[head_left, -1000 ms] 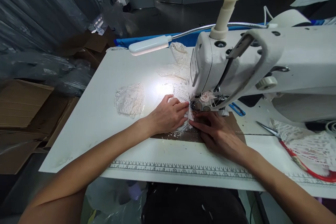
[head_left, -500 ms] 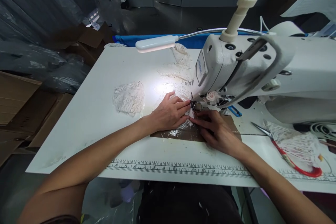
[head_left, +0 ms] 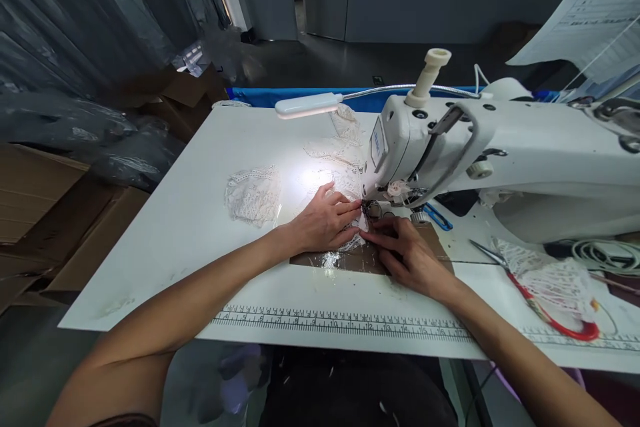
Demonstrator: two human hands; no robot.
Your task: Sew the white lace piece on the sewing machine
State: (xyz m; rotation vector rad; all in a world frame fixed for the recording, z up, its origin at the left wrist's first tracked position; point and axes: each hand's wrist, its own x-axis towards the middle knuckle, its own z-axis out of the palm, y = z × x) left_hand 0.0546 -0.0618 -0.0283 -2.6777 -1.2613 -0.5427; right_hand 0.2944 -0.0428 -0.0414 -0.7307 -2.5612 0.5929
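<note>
Both hands flat on the lace piece (head_left: 350, 240) at the sewing machine (head_left: 450, 147) needle. Left hand (head_left: 325, 220) and right hand (head_left: 407, 253) pressing it down, fingers spread, nothing gripped. Scissors (head_left: 540, 307) lie off right on the surface (head_left: 200, 213)

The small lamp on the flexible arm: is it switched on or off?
On. Under the lamp a bright patch of light falls on the white table and the lace beside the left hand.

Two hands, left hand (head_left: 324, 219) and right hand (head_left: 407, 255), press flat on white lace (head_left: 350, 237) at the needle of a white sewing machine (head_left: 500, 147) on a white worktop (head_left: 200, 213); red-handled scissors (head_left: 535, 297) lie at right.
</note>
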